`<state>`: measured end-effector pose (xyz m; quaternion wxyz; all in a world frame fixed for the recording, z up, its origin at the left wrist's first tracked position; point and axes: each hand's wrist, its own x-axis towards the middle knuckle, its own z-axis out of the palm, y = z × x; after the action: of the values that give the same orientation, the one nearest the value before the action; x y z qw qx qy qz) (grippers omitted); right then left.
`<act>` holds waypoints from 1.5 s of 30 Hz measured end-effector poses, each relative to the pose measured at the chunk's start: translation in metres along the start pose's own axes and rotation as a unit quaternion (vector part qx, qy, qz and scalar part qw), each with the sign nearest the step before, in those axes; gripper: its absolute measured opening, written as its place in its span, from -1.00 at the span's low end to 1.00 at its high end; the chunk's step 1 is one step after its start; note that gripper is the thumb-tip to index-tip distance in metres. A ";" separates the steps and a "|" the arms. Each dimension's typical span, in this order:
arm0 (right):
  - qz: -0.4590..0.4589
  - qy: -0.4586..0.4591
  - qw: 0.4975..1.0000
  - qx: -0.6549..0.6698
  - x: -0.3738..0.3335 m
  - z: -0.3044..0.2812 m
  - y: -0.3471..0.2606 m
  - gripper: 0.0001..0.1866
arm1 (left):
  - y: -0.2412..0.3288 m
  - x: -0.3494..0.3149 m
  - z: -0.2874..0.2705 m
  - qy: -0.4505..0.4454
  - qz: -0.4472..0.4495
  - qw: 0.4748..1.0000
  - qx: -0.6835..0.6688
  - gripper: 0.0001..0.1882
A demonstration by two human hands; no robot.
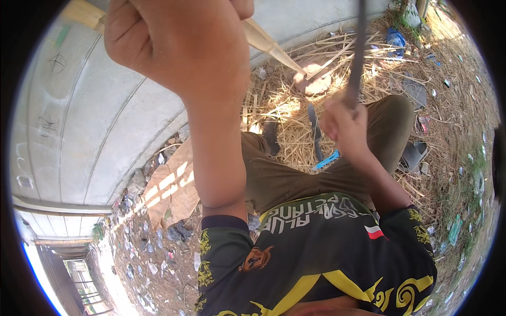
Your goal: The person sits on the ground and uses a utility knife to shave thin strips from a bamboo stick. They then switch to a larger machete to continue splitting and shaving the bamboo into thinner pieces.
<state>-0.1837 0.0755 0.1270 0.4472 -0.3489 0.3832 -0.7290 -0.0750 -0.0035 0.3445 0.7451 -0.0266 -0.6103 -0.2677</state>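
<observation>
My left hand (182,47) is raised close at the upper left, its fingers wrapped round a pale bamboo pole (269,46). From this fist the pole slants down to the right, its trimmed end against a rounded, light brown block (314,80) on the ground. To the right, over my bent knee, my right hand (343,126) is closed on a machete. The long dark machete blade (358,58) points upward, apart from the bamboo; its handle is hidden in my fist. Between my legs lies a knife (315,131) with a bright blue handle.
Bamboo strips and shavings (287,137) cover the ground around the block. A pale panelled wall (116,105) runs along the left. Brown cardboard (171,192) lies beside me, a dark sandal (414,156) by my right knee, and blue plastic (395,41) beyond the shavings.
</observation>
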 end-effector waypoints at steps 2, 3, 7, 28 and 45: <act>0.185 -0.054 0.972 -0.137 -0.008 -0.029 0.054 -0.71 | 0.014 -0.010 0.033 0.089 -0.049 0.990 0.100 -0.37; 0.193 -0.063 0.970 -0.134 -0.004 -0.023 0.047 -0.73 | 0.010 -0.003 0.009 -0.015 0.006 0.997 0.075 -0.37; 0.186 -0.070 0.960 -0.195 -0.004 -0.021 -0.029 -0.72 | 0.004 0.006 -0.001 -0.017 -0.030 0.998 0.046 -0.37; 0.284 -0.123 0.951 -0.008 -0.001 -0.044 -0.077 -0.60 | 0.006 0.006 0.011 -0.096 -0.127 0.986 -0.047 -0.38; 0.257 -0.125 0.949 -0.134 0.000 -0.067 -0.054 -0.66 | 0.018 0.008 0.028 -0.133 -0.190 0.972 0.046 -0.49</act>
<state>-0.2612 0.1084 0.1433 0.6127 -0.3837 0.4948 -0.4823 -0.0912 0.0193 0.3641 0.5929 0.0885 -0.7095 -0.3704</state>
